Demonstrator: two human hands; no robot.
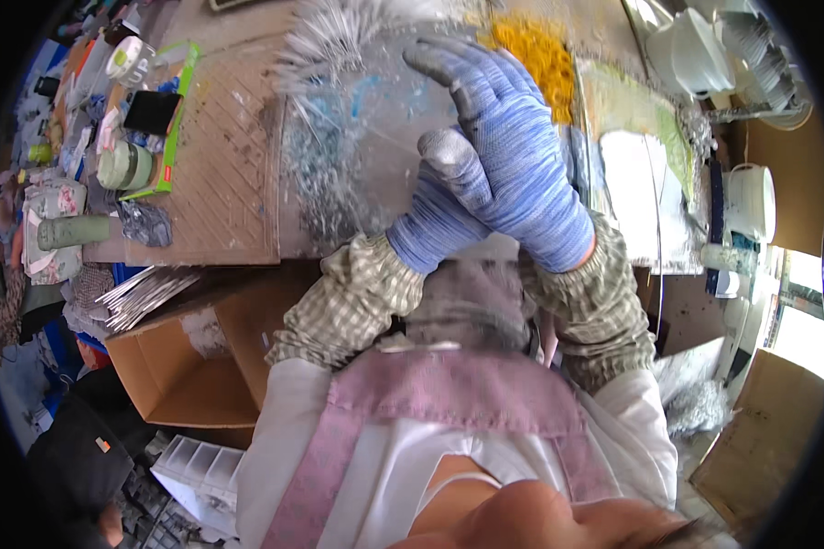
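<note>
Both my hands wear blue knitted gloves with grey fingertips, and they cross over the worktable [375,137]. My right hand [522,156] lies over the left, its fingers stretched up and left and its thumb apart. No held object shows in it. Beneath it, my left hand [437,220] shows only near the wrist; its fingers are hidden. Beyond the hands, a spread of thin whitish strands [334,41] lies left of the fingertips. A heap of orange-yellow material [540,59] is just right of them. Blue smears mark the tabletop.
A brown grooved board [220,174] covers the table's left side, beside a green-edged tray [178,137] with jars and a dark flat object. A white sheet [634,188] lies at right, near white buckets [751,201]. Below left stands an open cardboard box [197,361] with thin sticks [146,295] above.
</note>
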